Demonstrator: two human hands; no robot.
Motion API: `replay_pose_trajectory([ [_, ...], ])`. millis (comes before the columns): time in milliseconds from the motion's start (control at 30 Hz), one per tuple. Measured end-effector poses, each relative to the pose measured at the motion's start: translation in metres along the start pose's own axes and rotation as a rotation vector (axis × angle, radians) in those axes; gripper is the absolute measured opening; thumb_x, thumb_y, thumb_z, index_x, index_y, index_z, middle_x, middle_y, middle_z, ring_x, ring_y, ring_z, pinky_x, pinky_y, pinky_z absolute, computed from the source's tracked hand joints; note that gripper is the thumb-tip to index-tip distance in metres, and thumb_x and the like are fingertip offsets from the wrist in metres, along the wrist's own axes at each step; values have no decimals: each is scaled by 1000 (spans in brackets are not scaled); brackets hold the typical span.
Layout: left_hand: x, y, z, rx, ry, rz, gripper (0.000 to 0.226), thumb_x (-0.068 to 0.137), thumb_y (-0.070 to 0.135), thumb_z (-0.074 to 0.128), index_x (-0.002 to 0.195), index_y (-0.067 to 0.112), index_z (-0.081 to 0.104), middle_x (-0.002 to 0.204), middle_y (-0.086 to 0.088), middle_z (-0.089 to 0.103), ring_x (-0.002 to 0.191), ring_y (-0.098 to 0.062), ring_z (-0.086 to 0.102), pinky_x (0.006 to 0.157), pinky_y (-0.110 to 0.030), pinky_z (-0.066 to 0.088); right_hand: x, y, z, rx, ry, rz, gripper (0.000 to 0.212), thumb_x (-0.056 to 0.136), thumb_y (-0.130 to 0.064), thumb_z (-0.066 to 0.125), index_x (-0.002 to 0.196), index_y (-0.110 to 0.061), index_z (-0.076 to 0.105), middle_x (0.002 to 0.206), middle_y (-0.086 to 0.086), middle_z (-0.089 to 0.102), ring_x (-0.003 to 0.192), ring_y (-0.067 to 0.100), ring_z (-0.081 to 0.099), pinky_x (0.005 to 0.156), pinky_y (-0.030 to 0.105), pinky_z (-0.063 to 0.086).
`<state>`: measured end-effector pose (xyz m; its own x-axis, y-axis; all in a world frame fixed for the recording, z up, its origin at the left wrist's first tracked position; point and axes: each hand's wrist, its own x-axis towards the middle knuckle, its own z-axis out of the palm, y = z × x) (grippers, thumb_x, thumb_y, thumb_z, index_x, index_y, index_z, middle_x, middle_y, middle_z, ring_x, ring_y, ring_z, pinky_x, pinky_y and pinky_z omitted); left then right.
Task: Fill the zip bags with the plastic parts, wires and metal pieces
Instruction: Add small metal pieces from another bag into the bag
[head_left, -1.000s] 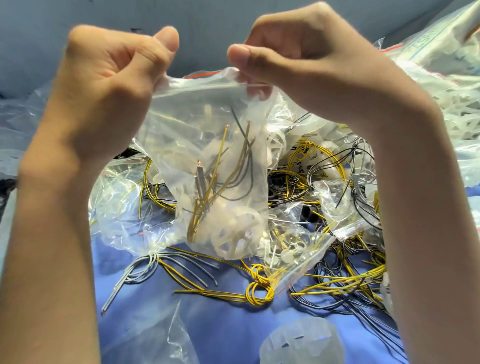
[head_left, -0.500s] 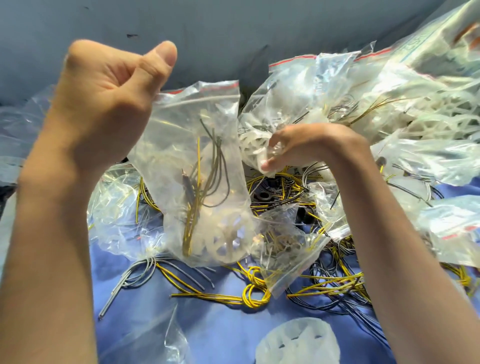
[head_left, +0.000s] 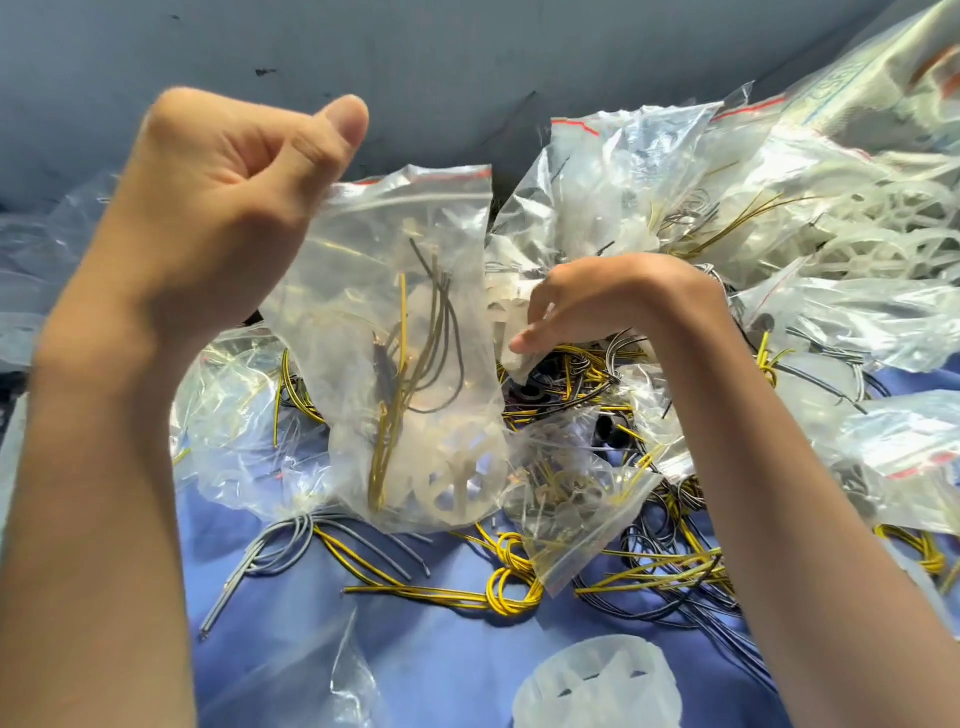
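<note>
Since a second earlier, the right hand (head_left: 587, 301) had let go of the bag's mouth and dropped from the top of the frame to the centre. There it reached into the heap of loose wires (head_left: 467, 592) and dark ring pieces (head_left: 530, 389). The left hand (head_left: 218, 218) had stayed at the upper left, thumb pressed against curled fingers, pinching the top corner of the zip bag (head_left: 405, 291). The bag hung left of centre, probably kept upright so its contents stayed settled at the bottom: yellow and grey wires (head_left: 415, 353) and a white plastic wheel (head_left: 457, 478). The right hand's fingers were bent downward against crumpled film and a pale plastic part. Whether they had closed on anything could not be told. Filled bags (head_left: 779, 208) were heaped at the upper right, apparently set aside as done.
</note>
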<state>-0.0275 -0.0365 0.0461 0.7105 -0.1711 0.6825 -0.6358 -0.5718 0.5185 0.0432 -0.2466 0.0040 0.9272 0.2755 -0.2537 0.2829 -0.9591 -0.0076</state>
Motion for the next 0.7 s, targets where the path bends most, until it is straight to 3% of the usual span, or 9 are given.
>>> replay_pose_trajectory([
  [100,0,-6,-5,71,-89,-19,53,93,50,47,60,8,47,49,4,43,41,-4,32,41,-10,22,-5,1,-3,28,-28,-26,59,87,-63,50,118,-14,63,117,3,62,106,25,57,87,33,46],
  [200,-2,-13,-8,65,-198,-88,43,79,65,52,71,23,61,53,11,57,45,-1,43,46,-10,31,-9,1,-5,62,-55,-57,55,89,-60,48,110,-13,67,108,1,67,105,23,59,84,31,44],
  [300,-4,-17,-9,127,-255,-129,49,70,71,55,78,23,62,64,6,62,50,0,45,56,-17,37,-12,2,-7,152,-75,-68,45,91,-56,49,104,-18,68,91,-7,73,97,14,64,79,27,44],
  [400,-4,-15,-8,170,-254,-105,41,76,63,63,77,22,61,70,5,65,51,1,47,56,-11,37,-11,3,-6,222,-52,-87,38,91,-54,50,92,-20,67,82,-6,73,76,2,65,63,19,43],
  [500,-4,-12,-6,159,-195,-95,29,86,42,64,72,17,59,69,15,66,49,8,52,49,-1,34,-9,4,-5,259,-43,-99,40,91,-53,51,93,-16,66,87,-1,72,75,4,66,63,19,49],
  [600,-2,-13,-7,161,-121,-57,25,92,29,61,72,15,56,73,15,65,50,7,54,49,-2,34,-10,3,-6,320,-1,-119,44,90,-51,54,106,-12,64,84,0,69,68,3,68,59,16,54],
  [667,0,-17,-7,175,-67,-28,29,91,32,59,71,13,54,73,11,64,49,2,53,48,-7,35,-12,-3,-8,401,46,-168,38,90,-47,57,107,-14,61,83,-1,67,55,-3,64,48,13,51],
  [700,1,-19,-7,178,-32,-28,32,90,36,57,70,12,52,72,6,61,49,-3,49,48,-15,36,-12,-6,-9,425,77,-207,35,91,-45,57,108,-15,61,86,1,68,58,-2,65,51,16,53],
])
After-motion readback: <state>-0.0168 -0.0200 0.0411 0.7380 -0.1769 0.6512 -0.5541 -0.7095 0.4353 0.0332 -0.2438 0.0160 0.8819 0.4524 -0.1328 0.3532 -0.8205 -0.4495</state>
